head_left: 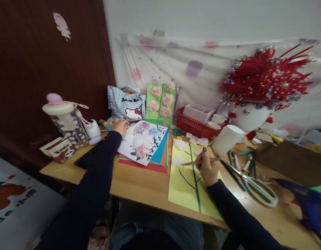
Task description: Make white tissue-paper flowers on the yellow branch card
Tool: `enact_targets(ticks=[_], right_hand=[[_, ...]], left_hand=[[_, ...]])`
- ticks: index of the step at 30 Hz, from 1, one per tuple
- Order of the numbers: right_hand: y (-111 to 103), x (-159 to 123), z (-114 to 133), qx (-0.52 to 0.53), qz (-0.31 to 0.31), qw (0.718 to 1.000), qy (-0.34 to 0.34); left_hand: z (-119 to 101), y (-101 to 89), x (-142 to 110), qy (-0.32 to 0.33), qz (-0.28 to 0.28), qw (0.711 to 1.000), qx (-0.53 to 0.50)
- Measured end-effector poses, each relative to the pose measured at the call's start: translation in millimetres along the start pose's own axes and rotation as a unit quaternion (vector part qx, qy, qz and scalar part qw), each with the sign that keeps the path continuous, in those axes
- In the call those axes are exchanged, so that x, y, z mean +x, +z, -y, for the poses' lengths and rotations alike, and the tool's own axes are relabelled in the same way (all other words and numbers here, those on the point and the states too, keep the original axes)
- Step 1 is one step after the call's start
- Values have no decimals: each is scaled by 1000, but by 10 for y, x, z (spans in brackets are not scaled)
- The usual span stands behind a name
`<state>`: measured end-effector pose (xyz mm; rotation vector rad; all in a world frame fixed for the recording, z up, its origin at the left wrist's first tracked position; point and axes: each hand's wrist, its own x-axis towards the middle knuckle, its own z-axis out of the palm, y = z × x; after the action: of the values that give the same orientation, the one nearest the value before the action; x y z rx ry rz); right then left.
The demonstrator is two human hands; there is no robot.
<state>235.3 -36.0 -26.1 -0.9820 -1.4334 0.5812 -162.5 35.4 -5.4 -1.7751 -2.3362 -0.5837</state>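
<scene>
Nearest the camera is the person's lap (155,222), in jeans, tucked below the front edge of the wooden table (142,184). That edge runs slantwise; the yellow sheet (181,189) lies close to it, its lower right corner beneath the right sleeve (235,208). A bare strip of wood fronts the stack of coloured paper (160,169) and meets the yellow sheet's left side, leaving open room between the two forearms. On the right, room is tighter: scissors (259,191) lie beside the right forearm, with a blue glue gun (303,201) beyond them, and a tilted white cylinder (227,139) stands just behind the right hand (209,168). Both arms reach forward, the left stretched farther. The right hand is lowered over the yellow sheet, knuckles outward and thumb on top, its fingers clamped on a pointed wooden stick (188,163) that aims leftward, tip at a white tuft (179,161) on the sheet's left part, near a drawn green stem (194,173). The left hand (119,126) bends palm down at the far left edge of the flower-printed sheet (127,149), which lies on the stack, beside loose white tufts; whether its fingers are closed on anything, I cannot tell.
</scene>
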Motion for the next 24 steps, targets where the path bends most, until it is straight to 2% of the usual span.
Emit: enact_targets(ticks=[5,10,18,24], right_hand=[[7,-2,-5,1,5,1000,0],[-8,3,-45,-11,12,1000,-5],[-5,9,-31,-12,9,1000,-8],[4,8,3,-4,6,1000,2]], left_hand=[[3,74,-20,47,21,999,-2],[-36,53,-32,64,32,997,4],[-67,-52,-54,26,21,999,-16],[-82,-178,-22,-8,-11,997,-71]])
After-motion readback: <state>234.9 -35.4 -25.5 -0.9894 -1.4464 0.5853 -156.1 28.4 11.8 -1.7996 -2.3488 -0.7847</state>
